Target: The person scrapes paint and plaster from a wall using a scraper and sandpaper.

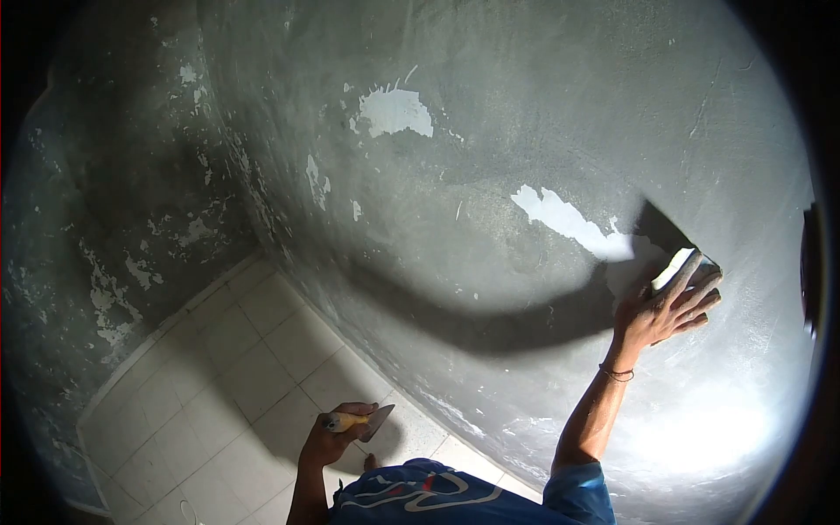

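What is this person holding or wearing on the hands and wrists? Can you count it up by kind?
Putty knife, gripped in the left hand: 1
Flat spreading blade, pressed to the grey wall by the right hand: 1
Wrist cord: 1
Total: 3

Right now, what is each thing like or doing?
right hand: raised, fingers spread over the spreader
spreader: pressed flat against the wall
left hand: lowered, closed round the putty knife
putty knife: held away from the wall, blade pointing right
wall: grey, with white patches and smears
floor tiles: pale, partly in shadow
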A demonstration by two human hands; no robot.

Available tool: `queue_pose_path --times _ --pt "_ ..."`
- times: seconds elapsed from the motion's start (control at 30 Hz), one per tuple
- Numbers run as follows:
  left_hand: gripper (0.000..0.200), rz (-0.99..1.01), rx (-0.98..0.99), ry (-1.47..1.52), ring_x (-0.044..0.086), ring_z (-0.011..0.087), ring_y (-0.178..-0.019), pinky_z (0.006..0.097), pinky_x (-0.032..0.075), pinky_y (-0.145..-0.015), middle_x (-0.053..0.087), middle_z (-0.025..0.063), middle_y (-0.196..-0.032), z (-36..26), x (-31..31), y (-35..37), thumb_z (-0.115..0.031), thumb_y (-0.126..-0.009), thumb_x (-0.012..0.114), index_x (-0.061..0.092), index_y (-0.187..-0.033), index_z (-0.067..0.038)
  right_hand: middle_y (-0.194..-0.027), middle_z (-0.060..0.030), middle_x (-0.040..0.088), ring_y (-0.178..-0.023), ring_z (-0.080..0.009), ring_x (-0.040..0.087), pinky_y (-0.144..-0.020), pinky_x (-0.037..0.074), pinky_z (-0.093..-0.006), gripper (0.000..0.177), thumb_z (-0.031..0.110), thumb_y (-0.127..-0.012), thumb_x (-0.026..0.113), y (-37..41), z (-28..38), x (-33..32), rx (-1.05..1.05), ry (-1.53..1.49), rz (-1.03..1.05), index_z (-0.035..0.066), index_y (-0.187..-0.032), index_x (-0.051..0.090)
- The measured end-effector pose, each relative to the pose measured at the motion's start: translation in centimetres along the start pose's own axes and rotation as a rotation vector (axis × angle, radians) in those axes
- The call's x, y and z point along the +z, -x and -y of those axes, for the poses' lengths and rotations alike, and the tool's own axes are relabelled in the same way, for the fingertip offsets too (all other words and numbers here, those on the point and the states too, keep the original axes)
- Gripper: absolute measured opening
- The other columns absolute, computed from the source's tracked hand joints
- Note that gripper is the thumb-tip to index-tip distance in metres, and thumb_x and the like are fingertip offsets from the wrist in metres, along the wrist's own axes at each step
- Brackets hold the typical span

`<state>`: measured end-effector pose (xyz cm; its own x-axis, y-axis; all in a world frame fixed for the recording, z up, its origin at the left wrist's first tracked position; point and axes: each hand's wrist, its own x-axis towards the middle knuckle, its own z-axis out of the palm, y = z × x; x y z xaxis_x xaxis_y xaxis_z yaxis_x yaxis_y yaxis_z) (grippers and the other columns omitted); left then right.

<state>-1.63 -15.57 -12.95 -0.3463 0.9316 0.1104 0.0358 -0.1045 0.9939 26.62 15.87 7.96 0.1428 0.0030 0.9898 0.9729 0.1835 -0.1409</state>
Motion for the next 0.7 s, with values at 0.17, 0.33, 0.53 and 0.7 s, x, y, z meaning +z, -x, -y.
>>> queue_pose_path --times 0.17,0.33,0.53,0.7 --pt "0.027 0.019 -0.020 0.026 0.060 0.0157 -0.099 0.0264 0.048 -0.083 0.064 0.0115 -0.113 -0.48 -0.34 0.37 -0.007 -0.084 0.064 0.059 -0.110 -0.001 -0.152 -0.0091 0.017 -0.140 -0.0358 0.009 -0.110 0.005 -0.0600 0.070 0.022 -0.078 0.056 -0.02 0.08 -0.25 0.004 -0.010 -0.001 0.029 -0.143 0.030" --pt "0.024 -0.027 0.030 0.064 0.060 0.0149 -0.098 0.0258 0.048 -0.082 0.064 0.0119 -0.112 -0.43 -0.16 0.51 -0.009 -0.085 0.064 0.060 -0.107 -0.002 -0.152 -0.0116 0.019 -0.140 -0.0359 0.009 -0.109 0.004 -0.0592 0.062 0.026 -0.083 0.054 -0.04 0.02 -0.13 0.007 0.007 -0.004 0.025 -0.142 0.035" --pt "0.023 -0.029 0.008 0.070 0.060 0.0160 -0.099 0.0262 0.048 -0.082 0.064 0.0122 -0.113 -0.45 -0.11 0.65 -0.007 -0.085 0.063 0.060 -0.107 -0.002 -0.152 -0.0097 0.017 -0.140 -0.0359 0.009 -0.109 0.005 -0.0598 0.061 0.027 -0.086 0.051 -0.15 0.17 -0.37 0.004 0.022 0.012 0.026 -0.144 0.031" --pt "0.023 -0.033 -0.020 0.104 0.060 0.0155 -0.097 0.0268 0.049 -0.080 0.064 0.0122 -0.113 -0.12 -0.10 0.84 -0.007 -0.085 0.063 0.060 -0.107 -0.002 -0.151 -0.0119 0.020 -0.140 -0.0355 0.010 -0.110 0.004 -0.0583 0.062 0.026 -0.083 0.051 -0.11 0.09 -0.20 -0.006 -0.006 -0.013 0.023 -0.142 0.035"
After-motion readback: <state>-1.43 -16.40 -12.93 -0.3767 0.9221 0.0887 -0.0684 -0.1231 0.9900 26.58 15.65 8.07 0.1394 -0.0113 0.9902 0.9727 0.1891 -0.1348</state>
